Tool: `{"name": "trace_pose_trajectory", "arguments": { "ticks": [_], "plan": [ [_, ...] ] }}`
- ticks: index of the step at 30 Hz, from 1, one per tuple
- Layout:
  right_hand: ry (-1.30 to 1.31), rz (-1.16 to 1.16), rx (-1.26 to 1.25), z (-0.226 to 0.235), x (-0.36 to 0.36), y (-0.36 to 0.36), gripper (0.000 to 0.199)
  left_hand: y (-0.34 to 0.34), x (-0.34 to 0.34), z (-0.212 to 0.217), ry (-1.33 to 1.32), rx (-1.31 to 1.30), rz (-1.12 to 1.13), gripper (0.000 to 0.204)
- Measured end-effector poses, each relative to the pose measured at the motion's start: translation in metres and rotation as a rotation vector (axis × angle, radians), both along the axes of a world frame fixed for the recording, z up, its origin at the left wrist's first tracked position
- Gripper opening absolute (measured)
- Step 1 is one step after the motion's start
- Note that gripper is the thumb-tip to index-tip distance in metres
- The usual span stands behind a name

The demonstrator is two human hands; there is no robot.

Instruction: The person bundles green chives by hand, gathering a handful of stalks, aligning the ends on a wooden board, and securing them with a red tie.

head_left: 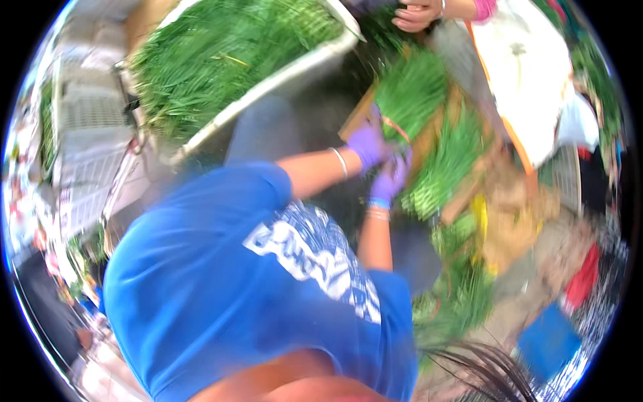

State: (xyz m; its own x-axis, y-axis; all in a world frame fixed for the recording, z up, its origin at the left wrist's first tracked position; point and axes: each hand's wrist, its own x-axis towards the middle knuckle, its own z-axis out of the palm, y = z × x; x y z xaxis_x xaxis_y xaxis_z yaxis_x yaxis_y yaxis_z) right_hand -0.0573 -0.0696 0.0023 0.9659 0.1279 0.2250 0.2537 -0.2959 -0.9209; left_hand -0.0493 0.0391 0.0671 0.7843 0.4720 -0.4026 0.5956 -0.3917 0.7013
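Both my hands wear purple gloves and meet at the stem end of a bunch of chives (415,90), long thin green leaves pointing away from me. An orange-red band (396,129) runs across the bunch near my fingers. My left hand (370,144) is closed on the bunch from its left side. Close below, my right hand (393,175) has its fingers bent at the stem ends; blur hides the exact grip. A second, loose bundle of chives (450,161) lies to the right on a brown board (462,194), its pale ends toward me.
A white crate (268,87) heaped with loose chives stands at the far left. More banded greens (462,295) lie on the ground at right. Across from me is another person's hand (415,15). A white sack (526,74) and a blue object (549,342) are at right.
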Motion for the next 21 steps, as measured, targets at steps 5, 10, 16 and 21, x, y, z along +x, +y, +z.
{"name": "trace_pose_trajectory", "arguments": {
  "ticks": [5, 10, 16, 21],
  "plan": [
    [0.145, 0.01, -0.171, -0.032, 0.005, -0.029, 0.016, -0.019, 0.014, -0.029, 0.116, 0.003, 0.024, 0.102],
    [0.249, 0.211, -0.261, -0.003, -0.028, -0.045, 0.021, -0.001, 0.005, -0.013, 0.084, -0.024, 0.115, 0.106],
    [0.204, 0.567, -0.385, -0.007, -0.04, -0.05, 0.029, 0.012, -0.034, -0.012, -0.058, 0.037, 0.048, 0.099],
    [0.137, 0.869, -0.366, 0.006, -0.058, 0.008, 0.028, 0.029, -0.098, 0.079, -0.451, -0.063, -0.213, 0.09]
  ]
}}
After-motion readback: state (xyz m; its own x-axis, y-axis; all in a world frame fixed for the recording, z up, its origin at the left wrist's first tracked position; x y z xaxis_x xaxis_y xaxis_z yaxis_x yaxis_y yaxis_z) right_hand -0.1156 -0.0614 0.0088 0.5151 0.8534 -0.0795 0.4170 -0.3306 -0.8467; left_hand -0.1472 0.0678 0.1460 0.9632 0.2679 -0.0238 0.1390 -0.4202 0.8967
